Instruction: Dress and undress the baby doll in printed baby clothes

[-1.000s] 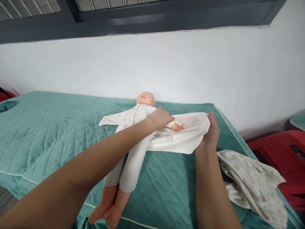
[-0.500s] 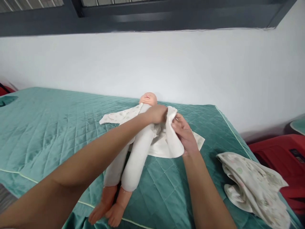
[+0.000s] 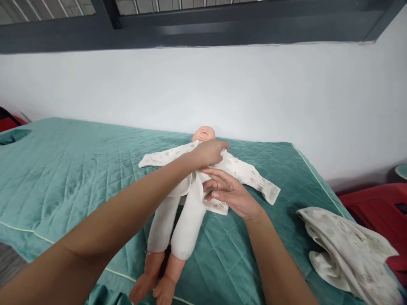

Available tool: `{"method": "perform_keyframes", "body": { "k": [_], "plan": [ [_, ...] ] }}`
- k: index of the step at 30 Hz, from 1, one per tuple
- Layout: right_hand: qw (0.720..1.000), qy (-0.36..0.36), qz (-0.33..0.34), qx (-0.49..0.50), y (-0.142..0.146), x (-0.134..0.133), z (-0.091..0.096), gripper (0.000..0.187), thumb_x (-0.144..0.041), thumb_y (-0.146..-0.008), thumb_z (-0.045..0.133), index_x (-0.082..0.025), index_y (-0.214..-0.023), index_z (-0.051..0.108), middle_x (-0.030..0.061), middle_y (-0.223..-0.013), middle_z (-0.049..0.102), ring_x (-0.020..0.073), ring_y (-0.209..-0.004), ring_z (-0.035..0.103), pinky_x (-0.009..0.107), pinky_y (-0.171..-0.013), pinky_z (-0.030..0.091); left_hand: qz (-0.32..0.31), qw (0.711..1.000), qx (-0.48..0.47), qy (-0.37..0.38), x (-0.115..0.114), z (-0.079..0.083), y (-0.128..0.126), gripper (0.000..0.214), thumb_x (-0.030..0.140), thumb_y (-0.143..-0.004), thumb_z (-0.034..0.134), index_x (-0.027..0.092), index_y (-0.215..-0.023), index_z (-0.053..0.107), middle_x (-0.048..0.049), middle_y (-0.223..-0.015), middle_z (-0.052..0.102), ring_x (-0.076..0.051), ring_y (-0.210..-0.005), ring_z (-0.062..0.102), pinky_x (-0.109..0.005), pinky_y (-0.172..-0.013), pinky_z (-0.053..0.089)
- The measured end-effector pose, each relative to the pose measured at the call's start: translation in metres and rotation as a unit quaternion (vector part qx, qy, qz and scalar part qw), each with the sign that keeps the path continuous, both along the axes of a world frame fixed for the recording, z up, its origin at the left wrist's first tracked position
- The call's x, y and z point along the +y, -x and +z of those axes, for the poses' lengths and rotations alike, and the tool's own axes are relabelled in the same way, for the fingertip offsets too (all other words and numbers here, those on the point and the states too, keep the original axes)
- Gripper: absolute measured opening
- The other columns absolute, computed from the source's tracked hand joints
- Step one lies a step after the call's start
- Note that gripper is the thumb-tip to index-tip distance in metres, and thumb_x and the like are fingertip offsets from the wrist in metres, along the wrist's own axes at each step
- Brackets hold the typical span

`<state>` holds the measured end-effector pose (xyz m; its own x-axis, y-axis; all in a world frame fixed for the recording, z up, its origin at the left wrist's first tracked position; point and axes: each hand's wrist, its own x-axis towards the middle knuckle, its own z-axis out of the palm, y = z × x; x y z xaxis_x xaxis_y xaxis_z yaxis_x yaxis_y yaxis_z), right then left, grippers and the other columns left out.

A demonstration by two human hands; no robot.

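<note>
Here, one left hand [image 3: 210,153] pinches one shirt [image 3: 247,170] on one doll [image 3: 189,231], one right hand [image 3: 233,194] loosely spread.

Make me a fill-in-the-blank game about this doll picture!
1. The doll lies on its ____.
2. The doll's feet are ____, without socks.
3. The right hand is farther from the doll's head than the ____ hand.
4. A crumpled patterned cloth lies at the picture's ____ side.

Missing words: back; bare; left; right

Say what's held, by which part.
Can't tell for sure: left hand seems to pinch the printed top near the shoulder; right hand at its lower front, grip unclear.
</note>
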<state>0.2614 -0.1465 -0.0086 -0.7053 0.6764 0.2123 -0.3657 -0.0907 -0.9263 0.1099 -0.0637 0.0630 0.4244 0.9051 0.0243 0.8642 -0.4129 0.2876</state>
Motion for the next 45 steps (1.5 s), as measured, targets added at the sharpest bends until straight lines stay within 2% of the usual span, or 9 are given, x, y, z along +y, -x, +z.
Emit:
{"method": "perform_keyframes", "body": {
  "k": [4,7,14,18,24,31,38,42,45],
  "plan": [
    [0.999,-0.022,0.026,-0.008,-0.001,-0.005,0.005,0.047,-0.026,-0.086,0.076,-0.034,-0.131,0.065,0.0039,-0.160,0.042,0.0199,-0.107,0.066,0.032,-0.082,0.056,0.073,0.988,-0.045,-0.130,0.012,-0.002,0.010,0.029,0.024,-0.095,0.049,0.020,-0.115,0.069,-0.0101,-0.111,0.073,-0.026,-0.101,0.065,-0.034,-0.085,0.047],
    [1.000,-0.028,0.010,-0.001,0.000,-0.008,0.006,0.038,-0.027,-0.089,0.072,-0.031,-0.127,0.066,0.0072,-0.150,0.056,0.0202,-0.105,0.067,0.034,-0.084,0.056,0.135,0.977,-0.093,-0.137,0.023,-0.003,0.025,0.024,0.021,-0.093,0.048,0.021,-0.102,0.070,-0.0090,-0.105,0.073,-0.025,-0.093,0.065,-0.036,-0.082,0.047],
    [0.964,-0.015,-0.266,-0.009,0.005,0.005,-0.006,0.015,-0.031,-0.085,0.073,-0.025,-0.099,0.072,0.0043,-0.108,0.074,0.0179,-0.089,0.066,0.034,-0.081,0.055,0.214,0.938,-0.232,-0.141,0.037,-0.026,0.049,0.020,0.014,-0.085,0.054,0.019,-0.098,0.068,-0.0102,-0.111,0.069,-0.023,-0.095,0.064,-0.037,-0.086,0.050],
    [0.903,-0.059,-0.414,-0.095,-0.001,0.016,-0.014,0.015,-0.037,-0.086,0.070,-0.023,-0.088,0.070,0.0024,-0.092,0.072,0.0183,-0.087,0.064,0.032,-0.079,0.052,0.255,0.900,-0.309,-0.170,0.013,-0.036,0.066,0.019,0.017,-0.084,0.058,0.019,-0.101,0.067,-0.0088,-0.112,0.068,-0.020,-0.093,0.064,-0.036,-0.088,0.052],
    [0.876,-0.153,-0.382,-0.253,0.001,0.005,-0.016,0.046,-0.052,-0.096,0.056,-0.020,-0.063,0.062,-0.0010,-0.060,0.060,0.0133,-0.061,0.056,0.027,-0.063,0.045,0.311,0.875,-0.329,-0.170,-0.072,-0.088,0.121,0.016,0.029,-0.089,0.054,0.021,-0.096,0.066,-0.0063,-0.103,0.070,-0.022,-0.099,0.064,-0.036,-0.087,0.053],
    [0.899,-0.159,-0.325,-0.245,0.014,-0.005,-0.019,0.049,-0.054,-0.094,0.059,-0.019,-0.060,0.059,-0.0023,-0.051,0.056,0.0094,-0.042,0.048,0.025,-0.046,0.036,0.214,0.926,-0.287,-0.117,-0.151,-0.123,0.148,0.021,0.024,-0.088,0.051,0.023,-0.104,0.065,-0.0061,-0.103,0.068,-0.023,-0.097,0.064,-0.039,-0.089,0.053],
    [0.856,-0.138,-0.402,-0.294,-0.004,-0.003,-0.034,0.043,-0.058,-0.091,0.060,-0.020,-0.070,0.062,-0.0015,-0.060,0.058,0.0135,-0.055,0.052,0.028,-0.056,0.042,0.158,0.958,-0.220,-0.091,-0.154,-0.125,0.147,0.028,0.015,-0.085,0.050,0.023,-0.107,0.066,-0.0070,-0.122,0.066,-0.027,-0.115,0.059,-0.044,-0.102,0.046],
    [0.802,-0.160,-0.429,-0.384,-0.016,-0.024,-0.043,0.035,-0.056,-0.087,0.064,-0.021,-0.085,0.068,0.0001,-0.075,0.064,0.0171,-0.070,0.054,0.031,-0.068,0.043,0.153,0.972,-0.170,-0.059,-0.159,-0.122,0.146,0.022,0.021,-0.086,0.056,0.024,-0.106,0.066,-0.0053,-0.133,0.064,-0.029,-0.119,0.057,-0.047,-0.101,0.042],
    [0.796,-0.175,-0.423,-0.396,-0.018,-0.046,-0.045,0.038,-0.057,-0.085,0.066,-0.022,-0.099,0.069,0.0013,-0.084,0.066,0.0191,-0.077,0.057,0.033,-0.073,0.044,0.141,0.975,-0.159,-0.059,-0.161,-0.120,0.146,0.019,0.022,-0.085,0.058,0.025,-0.103,0.065,-0.0049,-0.136,0.064,-0.030,-0.122,0.056,-0.046,-0.099,0.041]
  ]
}}
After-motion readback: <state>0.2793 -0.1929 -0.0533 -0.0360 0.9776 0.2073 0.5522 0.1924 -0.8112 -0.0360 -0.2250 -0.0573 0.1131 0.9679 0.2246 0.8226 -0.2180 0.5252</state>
